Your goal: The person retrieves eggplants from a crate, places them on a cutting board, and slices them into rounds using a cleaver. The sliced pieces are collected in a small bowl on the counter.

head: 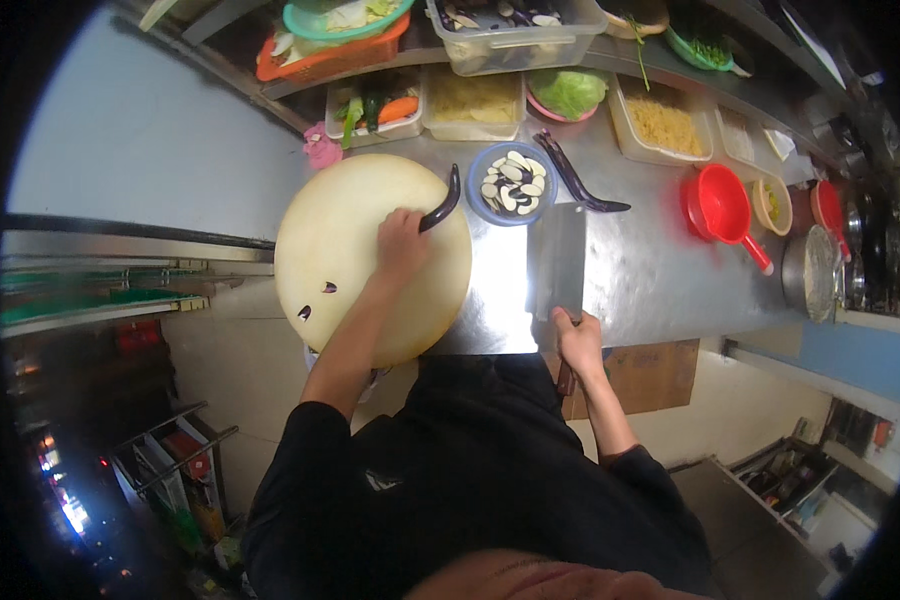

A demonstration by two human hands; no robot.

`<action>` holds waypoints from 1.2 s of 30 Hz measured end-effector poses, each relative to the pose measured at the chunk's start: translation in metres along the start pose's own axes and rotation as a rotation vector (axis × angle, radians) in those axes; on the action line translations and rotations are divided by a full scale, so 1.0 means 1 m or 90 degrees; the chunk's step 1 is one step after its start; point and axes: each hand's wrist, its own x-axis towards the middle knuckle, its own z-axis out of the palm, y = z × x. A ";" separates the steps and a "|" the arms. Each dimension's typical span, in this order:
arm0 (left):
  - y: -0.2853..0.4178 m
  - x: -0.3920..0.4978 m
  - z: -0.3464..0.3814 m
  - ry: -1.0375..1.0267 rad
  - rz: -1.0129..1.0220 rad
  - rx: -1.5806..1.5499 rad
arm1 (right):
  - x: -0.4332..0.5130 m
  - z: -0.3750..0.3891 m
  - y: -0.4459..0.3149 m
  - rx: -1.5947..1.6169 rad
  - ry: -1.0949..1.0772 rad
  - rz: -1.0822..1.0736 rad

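Note:
A long, curved purple eggplant (444, 206) lies over the right part of a round cutting board (352, 202), its near end inside my left hand (403, 244). Two small dark eggplant pieces (330, 287) rest on the board's near left. My right hand (579, 341) grips the wooden handle of a Chinese cleaver (559, 259); its broad blade points away from me, right of the board. Beyond the blade stands a blue bowl (474, 201) with sliced eggplant (511, 180) in it. More whole eggplants (574, 176) lie on the steel table right of the bowl.
Along the back of the steel table (645, 277) stand tubs of vegetables (379, 112), a tub of yellow shreds (664, 127) and a cabbage (570, 91). Above them a shelf (412, 71) carries a clear bin (514, 52). A red ladle (720, 210) and a metal pot (808, 274) sit right.

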 end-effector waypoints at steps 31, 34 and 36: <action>-0.099 -0.050 -0.036 0.180 -0.454 -0.718 | 0.011 0.094 -0.029 -0.423 -0.380 -0.194; -0.095 -0.115 -0.025 0.260 -0.484 -0.940 | 0.020 0.102 -0.033 -0.367 -0.357 -0.192; -0.093 -0.153 -0.025 0.134 -0.526 -0.719 | 0.023 0.099 -0.038 -0.398 -0.323 -0.243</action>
